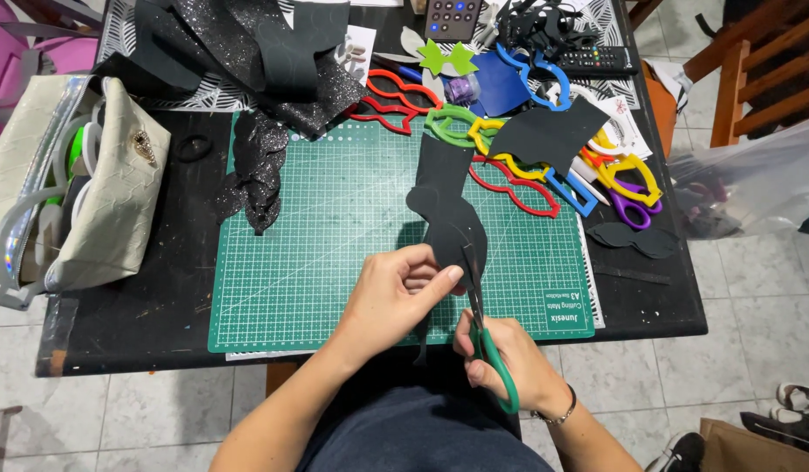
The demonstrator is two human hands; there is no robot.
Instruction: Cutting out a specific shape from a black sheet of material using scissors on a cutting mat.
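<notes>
black foam sheet (pixel 446 214) hangs over the green cutting mat (pixel 335 227) on the table (pixel 160 306), pinched at its lower edge by the left hand (pixel 394 293). the right hand (pixel 509 358) is clenched through green-handled scissors (pixel 485 336), blades biting the sheet. coloured templates (pixel 509 166) lie beyond.

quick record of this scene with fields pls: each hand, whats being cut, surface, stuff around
left hand: pinches the black foam sheet
right hand: works the green-handled scissors, blades in the sheet
surface: green cutting mat on a black table
behind the mat: coloured plastic templates, black glitter pieces
left side: pale pouch
</notes>
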